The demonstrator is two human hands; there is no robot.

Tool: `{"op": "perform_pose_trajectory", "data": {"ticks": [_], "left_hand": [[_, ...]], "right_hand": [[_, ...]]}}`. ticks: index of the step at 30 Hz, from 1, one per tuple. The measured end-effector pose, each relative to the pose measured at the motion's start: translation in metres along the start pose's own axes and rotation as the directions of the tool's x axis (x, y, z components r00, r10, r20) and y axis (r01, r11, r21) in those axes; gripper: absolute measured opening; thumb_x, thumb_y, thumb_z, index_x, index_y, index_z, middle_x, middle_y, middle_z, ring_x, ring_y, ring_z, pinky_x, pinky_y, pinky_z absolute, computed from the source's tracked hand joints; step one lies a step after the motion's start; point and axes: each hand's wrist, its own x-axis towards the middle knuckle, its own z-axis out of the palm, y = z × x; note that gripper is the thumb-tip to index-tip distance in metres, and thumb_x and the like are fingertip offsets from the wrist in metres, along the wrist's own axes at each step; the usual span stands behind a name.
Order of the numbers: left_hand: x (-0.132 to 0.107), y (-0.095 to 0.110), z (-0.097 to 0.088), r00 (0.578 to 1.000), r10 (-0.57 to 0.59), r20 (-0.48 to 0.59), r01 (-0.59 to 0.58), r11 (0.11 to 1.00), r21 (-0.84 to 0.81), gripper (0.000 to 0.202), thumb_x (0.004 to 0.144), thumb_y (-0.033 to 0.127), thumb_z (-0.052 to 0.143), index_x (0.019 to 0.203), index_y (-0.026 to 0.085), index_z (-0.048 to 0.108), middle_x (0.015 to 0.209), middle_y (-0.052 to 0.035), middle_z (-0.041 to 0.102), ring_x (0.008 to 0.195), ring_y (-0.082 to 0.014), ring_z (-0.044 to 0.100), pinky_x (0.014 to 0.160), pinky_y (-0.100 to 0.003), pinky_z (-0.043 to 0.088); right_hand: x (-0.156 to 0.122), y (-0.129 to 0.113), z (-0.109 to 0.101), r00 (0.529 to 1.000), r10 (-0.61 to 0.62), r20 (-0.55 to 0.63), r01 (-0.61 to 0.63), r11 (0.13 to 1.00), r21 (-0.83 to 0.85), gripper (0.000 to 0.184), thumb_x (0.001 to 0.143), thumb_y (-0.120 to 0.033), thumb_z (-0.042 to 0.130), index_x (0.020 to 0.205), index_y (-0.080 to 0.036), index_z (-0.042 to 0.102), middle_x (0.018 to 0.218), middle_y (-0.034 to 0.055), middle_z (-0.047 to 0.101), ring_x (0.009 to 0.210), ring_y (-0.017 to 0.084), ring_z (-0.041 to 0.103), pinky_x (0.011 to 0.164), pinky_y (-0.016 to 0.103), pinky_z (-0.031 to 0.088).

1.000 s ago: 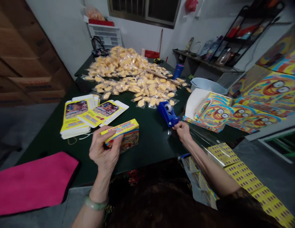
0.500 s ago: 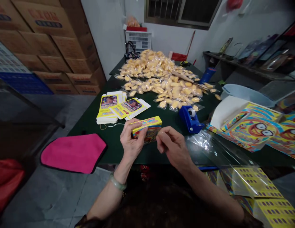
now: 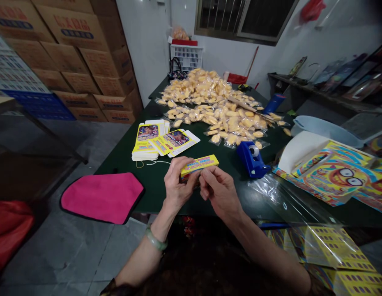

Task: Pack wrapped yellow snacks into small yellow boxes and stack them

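My left hand [image 3: 177, 187] grips a small yellow printed box [image 3: 199, 163] just above the near edge of the dark green table [image 3: 166, 193]. My right hand [image 3: 218, 190] is closed against the box's near side, its fingertips pinched; whatever is between them is too small to see. A blue tape dispenser [image 3: 251, 160] stands just right of the box. A stack of flat yellow box blanks [image 3: 154, 142] lies to the left, beyond my left hand.
A big heap of bagged yellow snacks [image 3: 214, 102] covers the far table. A pink cloth [image 3: 103, 196] hangs off the near left corner. Colourful printed sheets [image 3: 335, 174] and clear film [image 3: 289, 201] lie right, a pale basin [image 3: 325, 127] behind. Cartons [image 3: 70, 61] are stacked left.
My right hand left the tape dispenser and came to the box held in my left hand. The box now lies flatter, its yellow top up. The view swung left.
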Motion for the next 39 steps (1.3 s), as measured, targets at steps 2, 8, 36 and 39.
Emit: {"op": "perform_pose_trajectory", "data": {"ticks": [2, 8, 36, 39], "left_hand": [[0.001, 0.001, -0.003, 0.999, 0.021, 0.027, -0.021, 1.0, -0.007, 0.032, 0.078, 0.012, 0.069, 0.107, 0.019, 0.057, 0.095, -0.0045, 0.06, 0.088, -0.014, 0.06, 0.075, -0.026, 0.051], [0.007, -0.001, -0.015, 0.975, 0.086, 0.207, -0.085, 0.996, -0.013, 0.039, 0.081, 0.01, 0.065, 0.118, 0.023, 0.057, 0.094, -0.0035, 0.055, 0.083, -0.0117, 0.057, 0.067, -0.022, 0.049], [0.025, -0.007, -0.017, 0.934, 0.079, 0.348, -0.066, 0.997, -0.048, 0.028, 0.088, 0.018, 0.046, 0.103, 0.016, 0.069, 0.087, -0.0057, 0.054, 0.079, -0.014, 0.056, 0.065, -0.028, 0.049], [0.024, -0.007, -0.008, 0.971, 0.053, 0.233, -0.059, 0.998, 0.017, 0.018, 0.086, 0.025, 0.057, 0.092, 0.017, 0.072, 0.08, -0.0032, 0.053, 0.071, -0.0116, 0.055, 0.058, -0.025, 0.046]], "right_hand": [[0.0, -0.002, 0.003, 1.0, 0.013, -0.028, -0.014, 1.0, -0.024, 0.026, 0.079, -0.034, 0.065, 0.063, -0.017, 0.054, 0.052, -0.0064, 0.05, 0.037, 0.004, 0.041, 0.038, 0.018, 0.031], [-0.001, -0.01, 0.006, 0.996, 0.059, -0.073, -0.065, 0.995, -0.08, 0.026, 0.073, -0.035, 0.067, 0.059, -0.016, 0.055, 0.048, -0.0063, 0.051, 0.033, 0.004, 0.041, 0.034, 0.018, 0.033], [0.01, 0.007, 0.004, 0.974, -0.084, -0.21, 0.024, 0.962, -0.273, 0.025, 0.073, -0.036, 0.068, 0.061, -0.017, 0.058, 0.044, -0.0056, 0.054, 0.033, 0.007, 0.046, 0.034, 0.02, 0.039], [0.009, 0.01, 0.006, 0.967, -0.09, -0.24, 0.028, 0.967, -0.254, 0.025, 0.073, -0.036, 0.068, 0.062, -0.017, 0.058, 0.044, -0.0057, 0.054, 0.034, 0.007, 0.046, 0.035, 0.021, 0.04]]}}
